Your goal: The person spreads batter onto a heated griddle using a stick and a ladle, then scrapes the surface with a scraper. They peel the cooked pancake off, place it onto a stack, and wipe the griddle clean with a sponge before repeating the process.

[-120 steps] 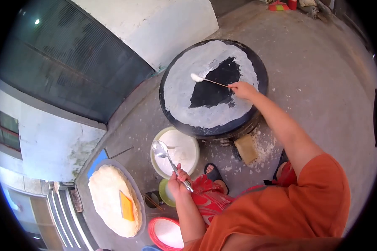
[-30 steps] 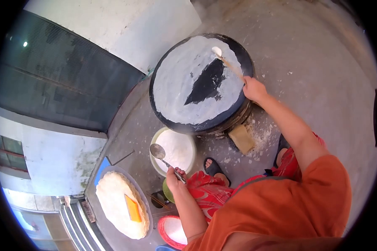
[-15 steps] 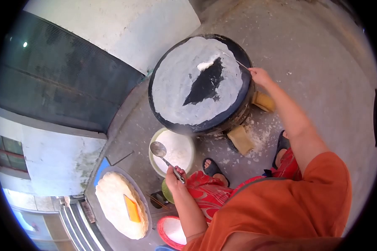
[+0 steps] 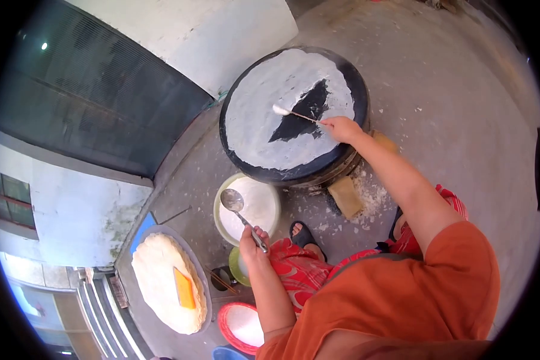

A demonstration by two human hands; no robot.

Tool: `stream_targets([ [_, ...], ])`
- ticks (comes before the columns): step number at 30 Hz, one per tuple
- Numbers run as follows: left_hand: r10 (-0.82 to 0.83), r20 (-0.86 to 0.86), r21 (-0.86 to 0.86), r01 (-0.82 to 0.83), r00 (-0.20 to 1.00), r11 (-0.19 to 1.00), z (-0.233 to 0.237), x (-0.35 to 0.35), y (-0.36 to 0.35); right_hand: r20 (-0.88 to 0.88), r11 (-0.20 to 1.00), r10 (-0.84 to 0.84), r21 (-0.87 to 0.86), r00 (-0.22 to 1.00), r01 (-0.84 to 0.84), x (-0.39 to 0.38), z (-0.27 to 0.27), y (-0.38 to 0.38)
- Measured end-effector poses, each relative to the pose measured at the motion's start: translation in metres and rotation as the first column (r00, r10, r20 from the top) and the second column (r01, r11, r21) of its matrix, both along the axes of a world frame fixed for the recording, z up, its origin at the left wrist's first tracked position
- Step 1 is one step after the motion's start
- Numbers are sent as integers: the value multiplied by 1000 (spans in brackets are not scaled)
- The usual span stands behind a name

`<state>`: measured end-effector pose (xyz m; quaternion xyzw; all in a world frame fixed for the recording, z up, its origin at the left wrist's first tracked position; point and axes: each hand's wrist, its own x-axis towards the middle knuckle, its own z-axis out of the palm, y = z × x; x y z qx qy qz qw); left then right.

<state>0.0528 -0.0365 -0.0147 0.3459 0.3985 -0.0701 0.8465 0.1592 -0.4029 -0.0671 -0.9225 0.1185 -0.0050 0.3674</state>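
My right hand (image 4: 342, 129) is closed on the thin handle of a spreading tool (image 4: 303, 116), whose tip carries a white lump of batter (image 4: 281, 110). Under it lies a thin pale batter sheet (image 4: 258, 114) on a round black griddle (image 4: 231, 157), with a dark uncoated patch (image 4: 306, 111) in the middle. My left hand (image 4: 254, 241) grips a metal ladle (image 4: 244, 221) by its handle, with the bowl over the near side of a tub of white batter (image 4: 255, 207).
At the lower left, a stack of flat pancakes (image 4: 162, 282) bears an orange scraper (image 4: 185, 289). Near my left forearm are a green bowl (image 4: 239, 267), a red-rimmed basin (image 4: 225, 327) and a blue container (image 4: 227, 353). Blocks (image 4: 346, 197) stand by the griddle's base.
My right hand has moved left over the griddle's edge, and the tool now reaches across the dark patch. The white lump has shifted left and down. My left hand still holds the ladle.
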Motion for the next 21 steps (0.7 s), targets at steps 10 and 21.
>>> stream_targets([
  [10,-2,5,15,2,1000,1000,-3,-3,6,166,991,13,132,986,-36,-25,-27,1],
  [21,-22,24,39,21,999,999,3,-10,7,345,911,56,-402,937,94,-77,54,9],
])
